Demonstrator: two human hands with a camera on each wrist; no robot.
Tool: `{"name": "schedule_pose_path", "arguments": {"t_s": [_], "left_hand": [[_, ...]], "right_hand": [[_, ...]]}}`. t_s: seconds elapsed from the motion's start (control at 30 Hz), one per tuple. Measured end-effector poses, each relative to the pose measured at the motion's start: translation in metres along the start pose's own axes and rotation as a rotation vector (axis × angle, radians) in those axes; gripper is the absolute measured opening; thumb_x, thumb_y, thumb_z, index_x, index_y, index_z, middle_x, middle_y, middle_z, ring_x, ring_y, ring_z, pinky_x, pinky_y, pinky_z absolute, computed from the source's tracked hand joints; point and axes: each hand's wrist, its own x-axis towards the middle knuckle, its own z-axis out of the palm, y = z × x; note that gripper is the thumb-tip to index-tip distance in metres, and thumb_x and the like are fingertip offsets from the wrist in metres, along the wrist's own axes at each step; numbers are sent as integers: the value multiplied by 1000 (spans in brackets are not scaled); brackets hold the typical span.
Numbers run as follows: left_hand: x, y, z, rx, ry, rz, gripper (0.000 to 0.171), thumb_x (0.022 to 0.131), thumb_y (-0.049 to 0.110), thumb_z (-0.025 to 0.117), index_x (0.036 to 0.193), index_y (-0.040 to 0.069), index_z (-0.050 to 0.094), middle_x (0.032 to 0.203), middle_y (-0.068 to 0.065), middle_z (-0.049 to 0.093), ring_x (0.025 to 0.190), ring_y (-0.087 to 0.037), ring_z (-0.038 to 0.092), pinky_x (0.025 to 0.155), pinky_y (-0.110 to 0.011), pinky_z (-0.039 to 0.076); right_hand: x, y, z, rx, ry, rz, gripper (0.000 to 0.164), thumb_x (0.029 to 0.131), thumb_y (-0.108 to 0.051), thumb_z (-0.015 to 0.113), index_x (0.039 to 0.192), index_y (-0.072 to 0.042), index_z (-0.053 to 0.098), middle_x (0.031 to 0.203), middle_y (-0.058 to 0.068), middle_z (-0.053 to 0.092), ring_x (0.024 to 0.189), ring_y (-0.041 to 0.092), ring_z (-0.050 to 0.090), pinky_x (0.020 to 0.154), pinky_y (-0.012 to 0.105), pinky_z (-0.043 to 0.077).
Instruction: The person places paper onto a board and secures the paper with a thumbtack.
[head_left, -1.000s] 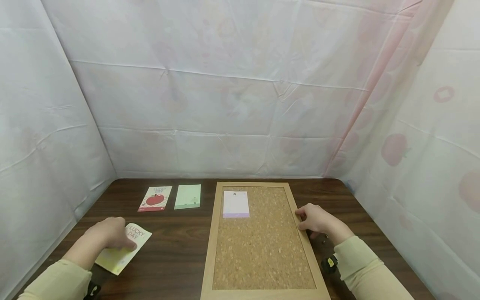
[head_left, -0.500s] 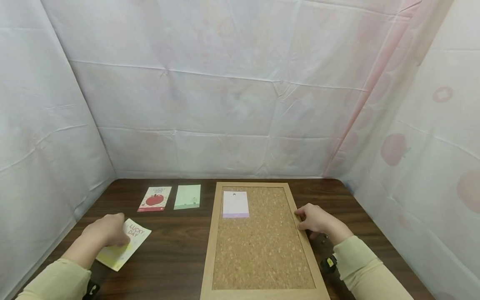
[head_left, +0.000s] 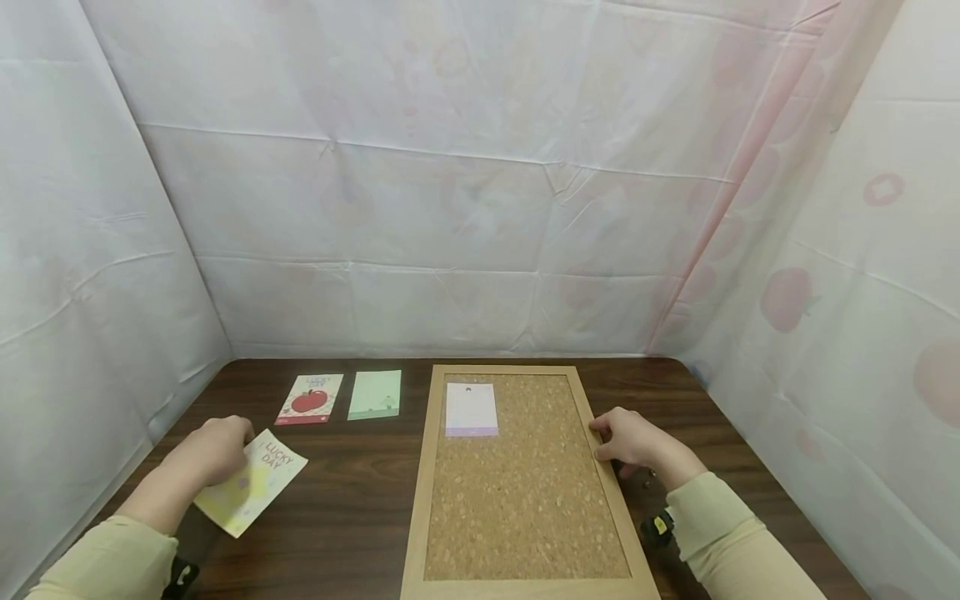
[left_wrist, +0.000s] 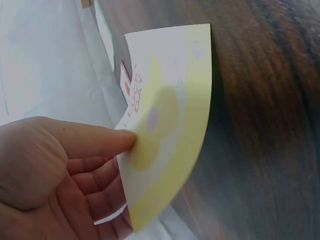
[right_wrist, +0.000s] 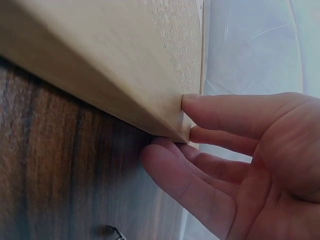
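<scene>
In my left hand (head_left: pixel 210 452) is a sheet of yellow and white note paper (head_left: pixel 270 475) printed "LUCKY DAY", pinched by its edge. The left wrist view shows my thumb on the printed face, the fingers behind, and the sheet (left_wrist: pixel 165 105) bowing in a curve above the table. My right hand (head_left: pixel 637 439) grips the right side of a wood-framed corkboard (head_left: pixel 536 492). Seen from the right wrist, the thumb presses the frame's edge (right_wrist: pixel 135 95) and other fingers lie along its outer side and underside. A white note with a purple band (head_left: pixel 471 408) lies on the cork at upper left.
Left of the corkboard, a red apple note (head_left: pixel 310 399) and a pale green note (head_left: pixel 375 394) lie on the dark wooden table (head_left: pixel 345 500). Small shiny things (head_left: pixel 649 480) sit under my right wrist, too small to identify. White cloth walls (head_left: pixel 442 308) enclose the table.
My left hand has shifted slightly away from me, and the yellow note has come with it, showing more of its face. The right hand and corkboard have stayed in place.
</scene>
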Motion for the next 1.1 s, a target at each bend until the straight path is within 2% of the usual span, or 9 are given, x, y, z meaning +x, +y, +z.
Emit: {"name": "schedule_pose_path", "arguments": {"t_s": [0.13, 0.33, 0.57, 0.83, 1.1], "left_hand": [[1, 0, -2, -16, 43, 18, 6, 87, 2, 62, 90, -3, 65, 76, -7, 58, 65, -22, 52, 56, -37, 44], [2, 5, -7, -43, 107, 28, 3, 81, 5, 64, 82, 1, 64, 74, -4, 58, 63, -22, 52, 55, -36, 43], [1, 11, -16, -82, 150, 31, 6, 83, 6, 64, 85, 4, 69, 77, -6, 64, 64, -20, 55, 55, -36, 45], [2, 17, -22, -98, 249, 52, 8, 86, 11, 70, 89, 3, 70, 80, -6, 68, 69, -19, 57, 61, -37, 45], [3, 27, -24, -137, 332, 75, 9, 90, 12, 71, 93, 4, 70, 81, -2, 68, 69, -17, 57, 61, -37, 45]], "right_hand": [[-1, 0, 0, -1, 4, -2, 58, 89, 2, 74, 142, 10, 51, 122, 22, 58, 90, 26, 69, 52, 38, 58], [-1, 2, 1, -8, 10, -1, 58, 88, 1, 75, 141, 10, 52, 121, 21, 58, 88, 25, 68, 51, 39, 58], [-1, 3, 0, -1, 14, -2, 58, 88, 2, 75, 141, 10, 52, 121, 21, 58, 88, 26, 68, 51, 39, 58], [0, 2, 0, -6, 8, -8, 59, 88, 2, 74, 142, 10, 51, 122, 21, 58, 91, 27, 68, 52, 38, 58], [0, 1, 1, 5, 15, -3, 58, 89, 1, 75, 141, 9, 53, 120, 19, 59, 89, 25, 68, 52, 38, 58]]}}
